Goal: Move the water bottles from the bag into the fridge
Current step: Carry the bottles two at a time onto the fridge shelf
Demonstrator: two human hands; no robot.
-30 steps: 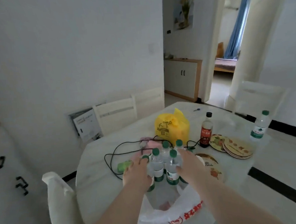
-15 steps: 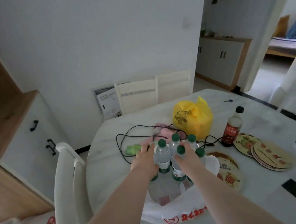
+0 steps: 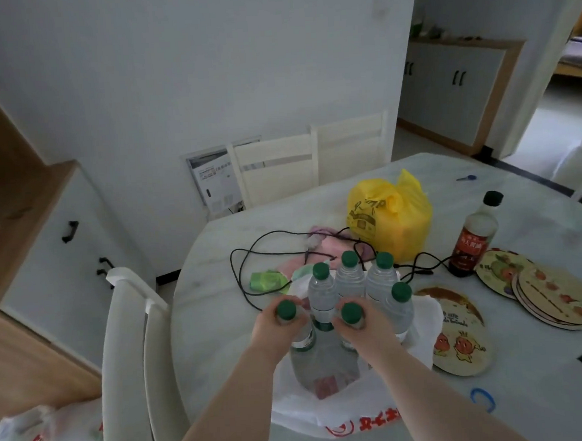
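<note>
the left hand (image 3: 272, 330) is curled tight round the neck of the left bottle (image 3: 286, 310), whose green cap pokes up just above the fingers. the right hand (image 3: 364, 331) is clamped the same way on the neck of the right bottle (image 3: 351, 312), cap showing above the knuckles. the two hands sit side by side, near each other but apart, with both forearms reaching in from the bottom edge. both held bottles stand upright and their bodies run down into the open mouth of the bag (image 3: 346, 425), a white plastic one with red print; whether they rest on its bottom i cannot tell. just beyond the hands stand the other bottles (image 3: 349, 278), four of them, upright and packed close together in the same bag. the bag sits at the near edge of the table (image 3: 220, 310). further out on the table lie a black cable (image 3: 241, 261), a green packet (image 3: 267, 279) and a pink cloth (image 3: 332, 243). behind these is a yellow bag (image 3: 390, 219), with a dark sauce bottle (image 3: 471, 240) to its right. plates (image 3: 546, 296) lie to the right of the bag and a blue ring (image 3: 483, 400) lies near the table edge. a white chair (image 3: 130, 349) stands to the left.
</note>
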